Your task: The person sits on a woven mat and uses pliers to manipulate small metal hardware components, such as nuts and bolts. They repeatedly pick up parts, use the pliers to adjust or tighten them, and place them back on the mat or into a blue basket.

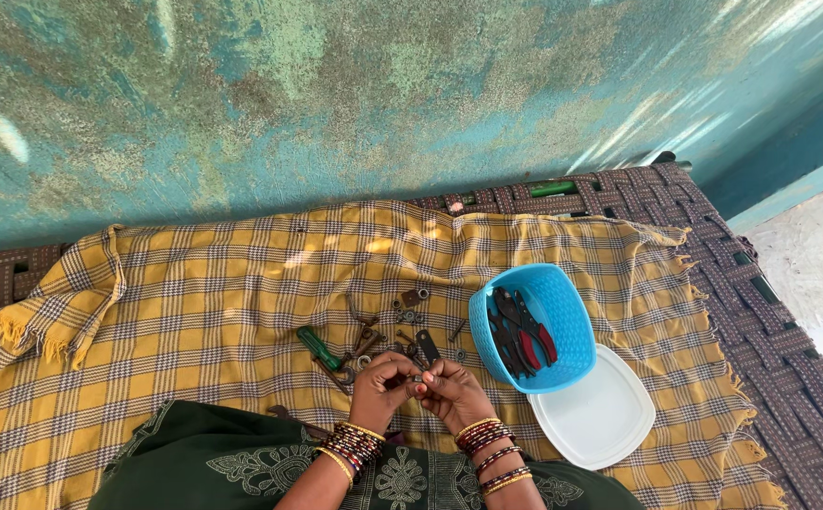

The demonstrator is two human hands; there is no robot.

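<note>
- A person seated on a woven cot brings both hands together over a yellow checked cloth (241,283), the left hand (383,385) and right hand (454,392) meeting fingertip to fingertip at the near centre of the scene.
- Between the fingertips sits a small metal part (420,379), apparently a nut or washer; both hands pinch narrowly around it, though it is too small to tell which hand bears most of the hold.
- Judging by the layout, the work looks midway: one piece is in hand, while a scatter of loose hardware (402,321) — bolts, nuts, washers and rusty fittings — lies untouched on the cloth just beyond the hands.
- A green-handled screwdriver (321,348) lies to the left of that scatter, apart from both hands.
- To the right, a light blue plastic basket (562,312) stands tilted, holding pliers with red and dark handles (522,335); nothing else shows inside it.
- A white plastic lid (600,416) lies flat on the cloth, touching the near side of the basket.
- No packages, labels or signs appear anywhere in view; the mottled teal wall (336,94) at the far side carries no markings.
- The dark woven cot webbing (770,321) shows bare at the right, beyond the cloth's fringe.
</note>
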